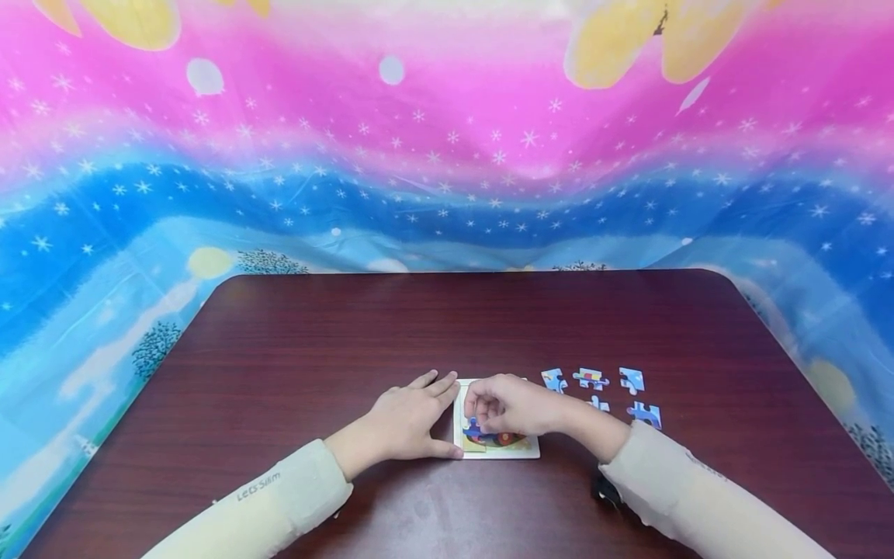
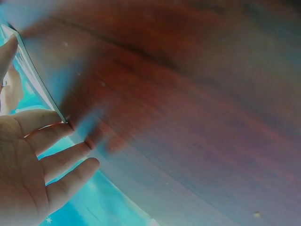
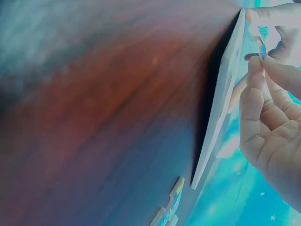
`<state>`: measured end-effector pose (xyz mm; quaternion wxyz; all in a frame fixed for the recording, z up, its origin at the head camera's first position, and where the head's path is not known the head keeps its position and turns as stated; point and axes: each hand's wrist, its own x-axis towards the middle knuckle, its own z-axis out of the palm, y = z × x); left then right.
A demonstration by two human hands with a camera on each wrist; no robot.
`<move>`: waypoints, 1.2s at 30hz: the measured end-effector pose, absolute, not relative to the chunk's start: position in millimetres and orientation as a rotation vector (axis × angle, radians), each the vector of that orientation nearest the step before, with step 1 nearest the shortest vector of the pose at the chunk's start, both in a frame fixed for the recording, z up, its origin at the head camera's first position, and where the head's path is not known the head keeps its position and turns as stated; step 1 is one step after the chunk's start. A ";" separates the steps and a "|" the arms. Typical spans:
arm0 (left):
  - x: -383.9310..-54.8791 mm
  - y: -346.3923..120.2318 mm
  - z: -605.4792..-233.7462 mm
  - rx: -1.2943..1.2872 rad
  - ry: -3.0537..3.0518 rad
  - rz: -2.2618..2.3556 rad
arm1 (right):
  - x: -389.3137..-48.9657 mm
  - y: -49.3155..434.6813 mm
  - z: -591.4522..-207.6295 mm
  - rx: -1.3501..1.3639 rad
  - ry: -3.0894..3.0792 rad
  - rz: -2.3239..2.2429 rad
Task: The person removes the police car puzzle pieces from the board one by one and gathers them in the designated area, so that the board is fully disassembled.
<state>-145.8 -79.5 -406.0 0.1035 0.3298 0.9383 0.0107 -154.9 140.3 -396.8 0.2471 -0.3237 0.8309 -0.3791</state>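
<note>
A white-rimmed puzzle board (image 1: 503,456) lies flat near the table's front, its picture partly covered by my right hand (image 1: 522,405). Thumb and forefinger of that hand pinch a small jigsaw piece (image 3: 262,49), seen edge-on just above the board in the right wrist view. Along the board's left edge rests my left hand (image 1: 407,419), fingers spread and fairly straight, with thumb and fingertips touching the rim. Part of the picture with red and brown shapes (image 1: 504,439) shows below the right hand.
Right of the board lie several loose jigsaw pieces (image 1: 632,380), mostly blue; one is partly hidden by the right forearm. The dark wooden table (image 1: 335,334) reaches back to a pink and blue patterned cloth (image 1: 447,155). A small black object (image 1: 606,491) shows under the right sleeve.
</note>
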 end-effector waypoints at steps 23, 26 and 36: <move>-144.4 -80.3 -405.7 0.988 2.773 0.032 | -138.2 199.1 -392.2 -0.862 2.322 -1.059; -144.3 -80.5 -406.1 0.985 2.772 0.035 | -134.9 208.4 -389.6 -0.875 2.335 -1.061; -143.3 -80.4 -404.7 0.987 2.773 0.037 | -129.4 241.9 -385.2 -0.821 2.361 -1.109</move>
